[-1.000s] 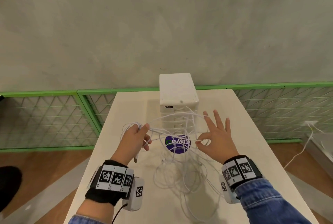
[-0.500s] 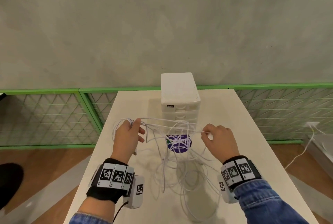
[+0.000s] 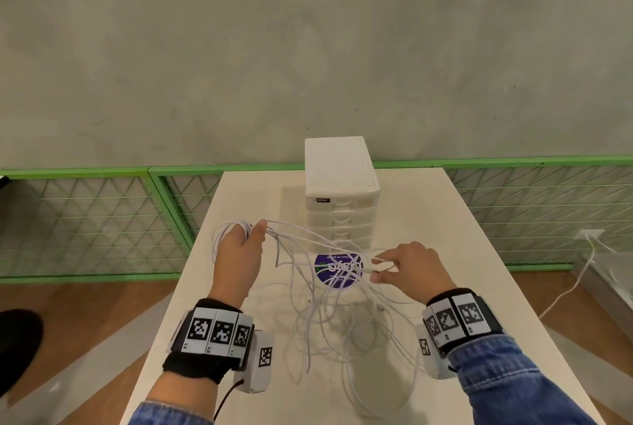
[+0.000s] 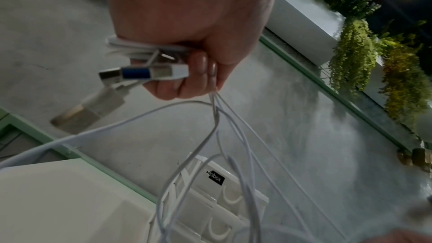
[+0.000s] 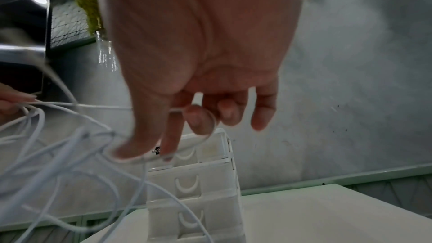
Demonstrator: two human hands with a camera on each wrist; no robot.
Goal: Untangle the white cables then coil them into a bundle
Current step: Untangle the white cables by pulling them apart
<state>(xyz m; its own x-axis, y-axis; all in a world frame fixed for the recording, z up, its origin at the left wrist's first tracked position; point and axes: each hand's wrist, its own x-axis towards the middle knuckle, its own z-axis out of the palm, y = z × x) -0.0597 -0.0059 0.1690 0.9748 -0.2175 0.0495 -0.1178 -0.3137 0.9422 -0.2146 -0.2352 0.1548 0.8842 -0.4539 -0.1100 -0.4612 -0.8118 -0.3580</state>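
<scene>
A tangle of thin white cables [image 3: 329,308] hangs between my two raised hands and trails in loose loops onto the table [image 3: 445,253]. My left hand [image 3: 239,253] grips a gathered bunch of strands; the left wrist view shows its fingers curled round the bunch with the USB plugs [image 4: 145,74] sticking out. My right hand [image 3: 407,267] is right of the tangle. In the right wrist view a cable loop [image 5: 208,132] runs round its curled fingers, and thumb and forefinger hold a strand. Strands [image 5: 58,154] stretch leftward between the hands.
A white stack of small drawers [image 3: 340,198] stands just behind the tangle at the table's middle. A round purple sticker [image 3: 337,270] lies on the tabletop under the cables. Green mesh fencing [image 3: 92,219] runs behind the table. Another white cable [image 3: 579,284] trails on the floor at right.
My right hand, with its fingers spread a second ago, closed on a strand, then shifted right and a little lower. My left hand rose and moved slightly left, drawing the strands taut.
</scene>
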